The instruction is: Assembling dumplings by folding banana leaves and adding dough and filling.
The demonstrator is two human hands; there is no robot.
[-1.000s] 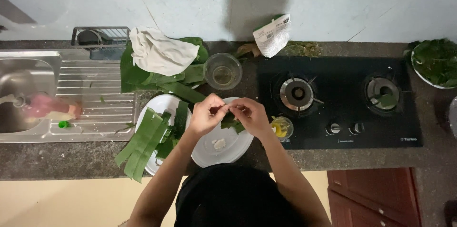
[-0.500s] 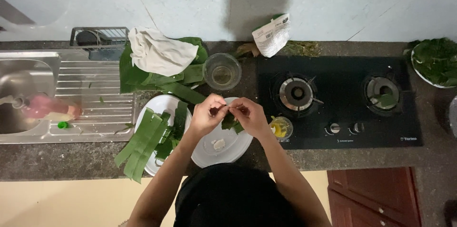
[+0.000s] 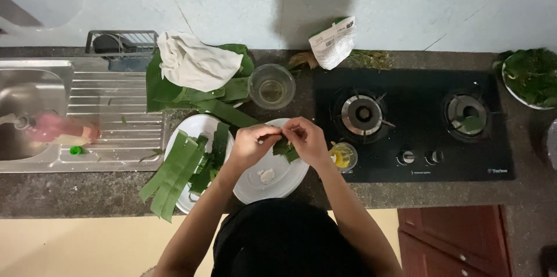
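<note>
Here your left hand (image 3: 250, 142) and right hand (image 3: 307, 140) both pinch the leaf piece (image 3: 285, 148) between them, over the white plate (image 3: 290, 181).

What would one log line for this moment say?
left hand: holds green leaf piece | right hand: holds same leaf | below: white plate | counter, beside stove

Person seen from above: black top covering the torso, both forearms bare to the left hand (image 3: 250, 144) and right hand (image 3: 307, 140), no rings or watch visible.
</note>
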